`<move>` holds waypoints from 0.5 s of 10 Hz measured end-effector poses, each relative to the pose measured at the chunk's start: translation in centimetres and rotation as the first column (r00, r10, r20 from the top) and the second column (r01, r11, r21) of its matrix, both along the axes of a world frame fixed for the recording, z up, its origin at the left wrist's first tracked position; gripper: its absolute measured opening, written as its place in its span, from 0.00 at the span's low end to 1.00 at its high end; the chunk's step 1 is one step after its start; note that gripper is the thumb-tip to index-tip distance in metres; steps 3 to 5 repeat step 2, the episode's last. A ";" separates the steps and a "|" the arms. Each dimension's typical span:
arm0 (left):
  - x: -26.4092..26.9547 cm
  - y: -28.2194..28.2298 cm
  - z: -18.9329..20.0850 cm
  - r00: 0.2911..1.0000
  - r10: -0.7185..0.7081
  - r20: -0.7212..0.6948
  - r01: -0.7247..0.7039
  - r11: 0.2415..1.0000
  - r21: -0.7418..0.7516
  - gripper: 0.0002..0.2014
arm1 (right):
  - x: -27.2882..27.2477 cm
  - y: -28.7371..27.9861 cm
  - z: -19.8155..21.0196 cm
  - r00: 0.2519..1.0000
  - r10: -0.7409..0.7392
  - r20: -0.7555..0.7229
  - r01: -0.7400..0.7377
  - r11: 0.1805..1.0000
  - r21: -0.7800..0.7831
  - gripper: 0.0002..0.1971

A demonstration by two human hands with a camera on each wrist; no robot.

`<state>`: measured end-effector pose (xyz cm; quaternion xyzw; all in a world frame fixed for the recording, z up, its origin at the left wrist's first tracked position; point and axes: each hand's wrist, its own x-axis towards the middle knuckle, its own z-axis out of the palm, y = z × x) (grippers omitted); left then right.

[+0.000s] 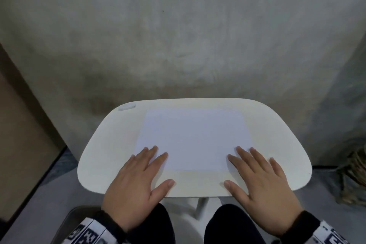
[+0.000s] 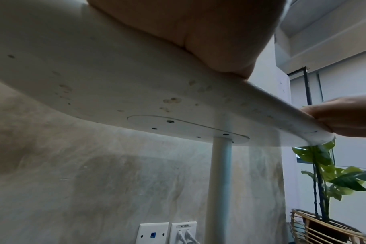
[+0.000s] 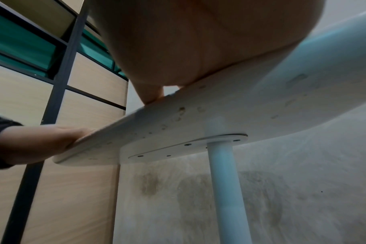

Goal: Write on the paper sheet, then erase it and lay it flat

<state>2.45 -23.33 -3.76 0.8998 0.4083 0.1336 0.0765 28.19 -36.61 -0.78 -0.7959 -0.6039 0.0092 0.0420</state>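
A blank white paper sheet [image 1: 194, 138] lies flat on the small white table [image 1: 277, 136]. My left hand [image 1: 136, 182] lies palm down at the sheet's near left corner, fingers straight and spread, fingertips on the paper. My right hand [image 1: 261, 180] lies the same way at the near right corner. A small white eraser [image 1: 127, 107] sits at the table's far left edge, away from both hands. No pen or pencil is visible. Both wrist views look up at the table's underside [image 2: 115, 79], with each palm [image 3: 198, 41] resting at the near edge.
A grey wall [image 1: 178, 35] stands close behind the table. A wooden panel [image 1: 23, 134] is at the left. A potted plant [image 2: 332, 173] in a woven basket [image 1: 354, 176] stands on the floor at the right. A single white post [image 3: 226, 189] carries the table.
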 end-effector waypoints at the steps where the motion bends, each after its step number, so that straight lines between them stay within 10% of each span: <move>1: -0.2 0.0 -0.4 1.000 -0.011 0.011 0.010 0.999 0.049 0.34 | 0.4 -0.1 -0.6 0.999 0.005 0.051 -0.007 0.999 0.048 0.34; 5: 0.1 -0.2 -0.4 0.997 -0.041 0.071 0.035 0.996 0.084 0.33 | 0.3 -0.2 -1.1 0.999 0.019 0.050 -0.027 0.986 0.162 0.34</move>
